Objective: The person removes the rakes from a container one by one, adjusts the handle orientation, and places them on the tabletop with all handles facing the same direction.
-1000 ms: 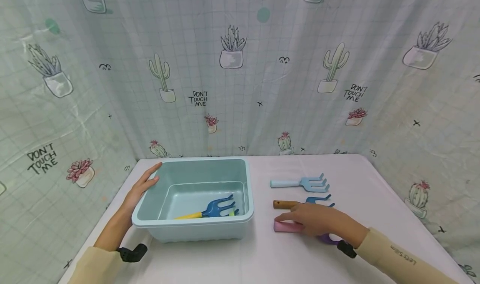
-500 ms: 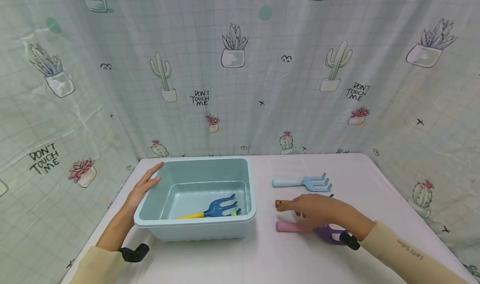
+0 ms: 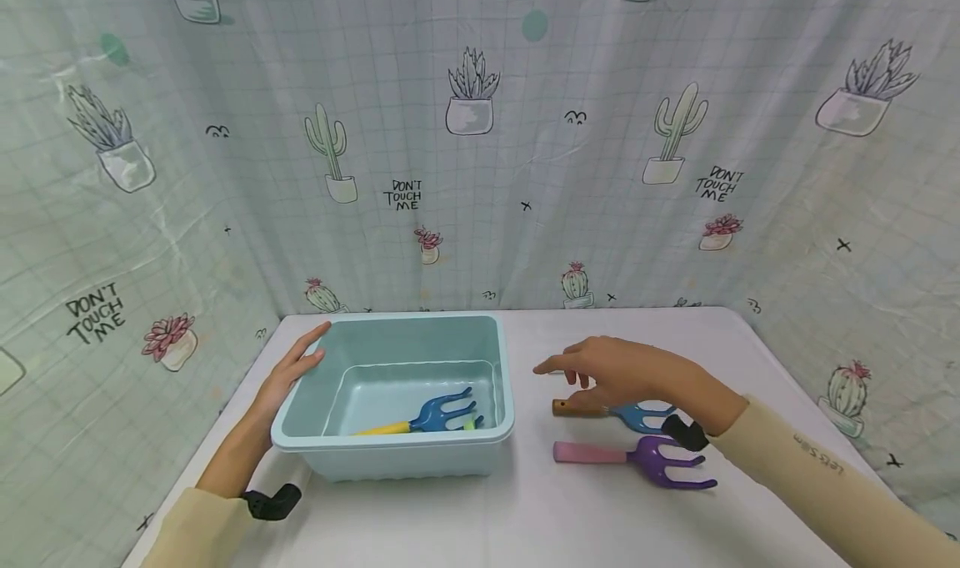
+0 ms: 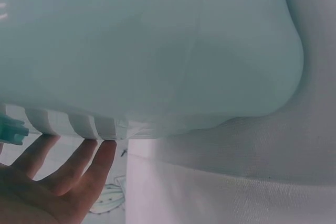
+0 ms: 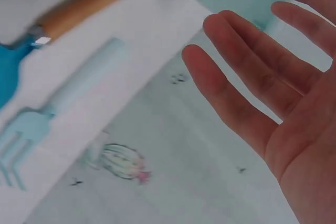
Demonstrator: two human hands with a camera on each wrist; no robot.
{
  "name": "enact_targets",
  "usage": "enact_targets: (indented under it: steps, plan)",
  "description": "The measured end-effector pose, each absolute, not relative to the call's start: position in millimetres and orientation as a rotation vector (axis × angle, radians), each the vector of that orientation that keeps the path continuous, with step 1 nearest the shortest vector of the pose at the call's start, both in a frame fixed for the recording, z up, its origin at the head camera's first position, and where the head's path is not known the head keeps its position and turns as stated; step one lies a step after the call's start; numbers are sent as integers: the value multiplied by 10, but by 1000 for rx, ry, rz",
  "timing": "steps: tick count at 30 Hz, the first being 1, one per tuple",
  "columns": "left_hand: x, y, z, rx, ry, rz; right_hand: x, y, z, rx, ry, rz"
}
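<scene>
My left hand [image 3: 279,389] rests against the left side of a light blue plastic basin [image 3: 397,446], fingertips touching under its rim in the left wrist view. A blue hand fork with a yellow handle [image 3: 386,429] lies inside. My right hand [image 3: 626,372], fingers loosely spread and holding nothing, hovers over a pale blue hand fork [image 5: 86,77], which it mostly covers in the head view. Just nearer lies a blue hand fork with a wooden handle [image 3: 572,408], partly hidden by the thumb. Nearest me is a purple hand fork with a pink handle [image 3: 588,453].
A small pale green piece [image 3: 472,424] shows beside the tines in the basin. Everything stands on a white table [image 3: 510,518]. A curtain printed with cacti [image 3: 517,159] hangs behind and along both sides.
My right hand has moved away from me, from the pink-handled fork past the wooden-handled one to above the pale blue one. The left hand and basin have stayed in place.
</scene>
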State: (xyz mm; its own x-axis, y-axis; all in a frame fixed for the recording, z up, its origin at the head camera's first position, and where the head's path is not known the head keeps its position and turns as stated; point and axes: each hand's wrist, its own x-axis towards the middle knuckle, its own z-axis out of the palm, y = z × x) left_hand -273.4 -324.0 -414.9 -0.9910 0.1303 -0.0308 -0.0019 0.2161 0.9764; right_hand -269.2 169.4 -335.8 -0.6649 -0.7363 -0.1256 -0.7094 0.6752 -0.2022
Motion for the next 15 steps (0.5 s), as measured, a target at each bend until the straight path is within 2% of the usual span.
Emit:
enact_targets:
  steps: [15]
  plan:
    - [-2731, -3245, -4136, 139, 2322, 1948, -2846, 1019, -2803, -1396, 2672, -203]
